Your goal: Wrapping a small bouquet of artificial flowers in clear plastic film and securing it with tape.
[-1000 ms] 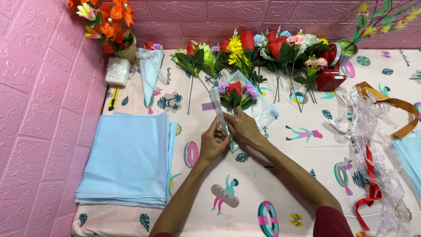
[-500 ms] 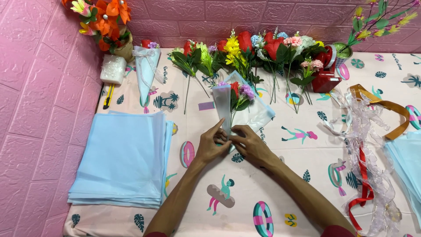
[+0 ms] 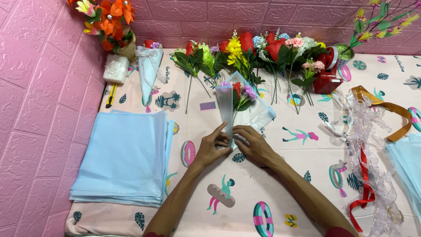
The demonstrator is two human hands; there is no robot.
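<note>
A small flower bunch point(image 3: 240, 94) in pale blue wrapping paper point(image 3: 228, 109) is lying at the middle of the desk point(image 3: 272, 184). The left hand point(image 3: 211, 147) and right hand point(image 3: 253, 145) are pinching the wrap's near end, fingers curled closed on it. A stack of blue sheets point(image 3: 125, 158) is lying left, loose flowers point(image 3: 258, 52) are resting far, and ribbons point(image 3: 368, 145) are trailing right.

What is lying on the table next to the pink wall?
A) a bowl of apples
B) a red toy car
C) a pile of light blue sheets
C: a stack of light blue sheets lies flat on the patterned tablecloth, beside the pink wall.
</note>
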